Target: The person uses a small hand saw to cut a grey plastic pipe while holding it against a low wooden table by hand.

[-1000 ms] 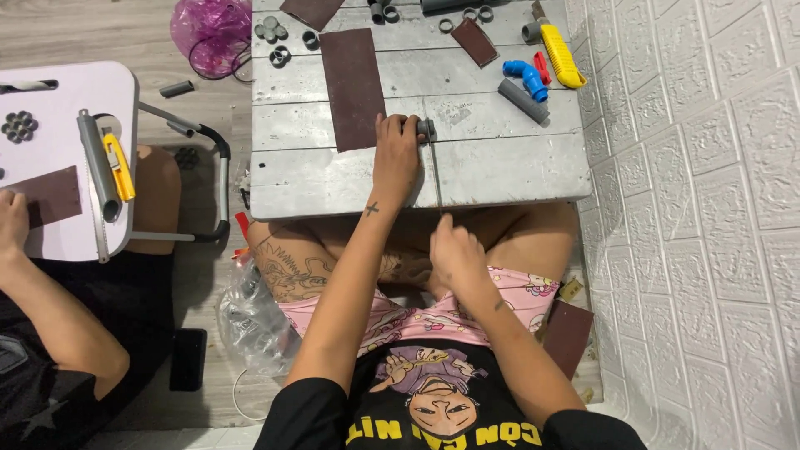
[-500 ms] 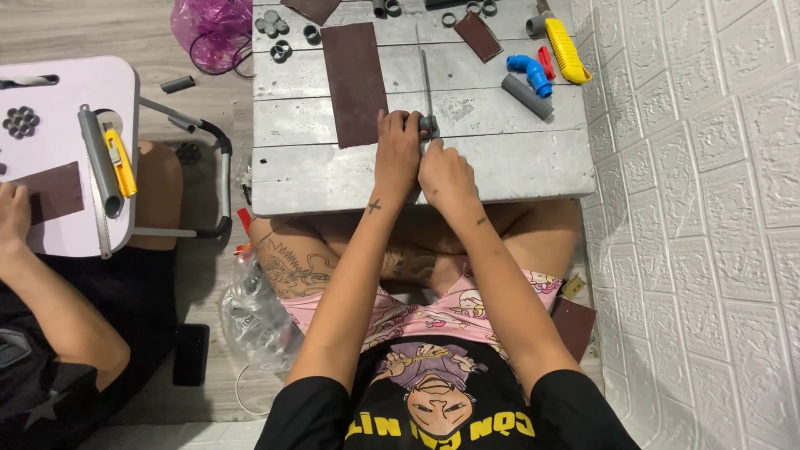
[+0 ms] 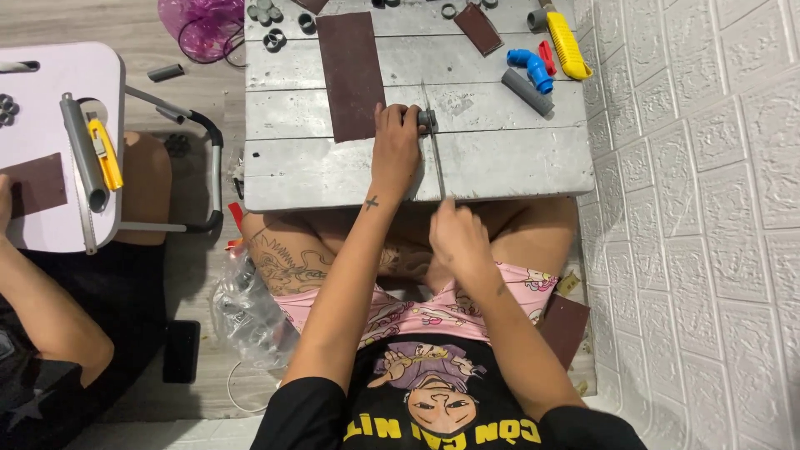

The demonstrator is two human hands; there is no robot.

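Your left hand [image 3: 396,148] is closed on a small grey pipe piece [image 3: 426,121] and presses it flat on the grey desk [image 3: 508,162]. Your right hand [image 3: 457,237] is clamped on the end of a thin saw blade [image 3: 434,146], which crosses the pipe just right of your left fingers. Keep the blade straight, push with light strokes, and hold your fingers away from the cut. The dark sandpaper sheet [image 3: 350,71] lies just left of this hand.
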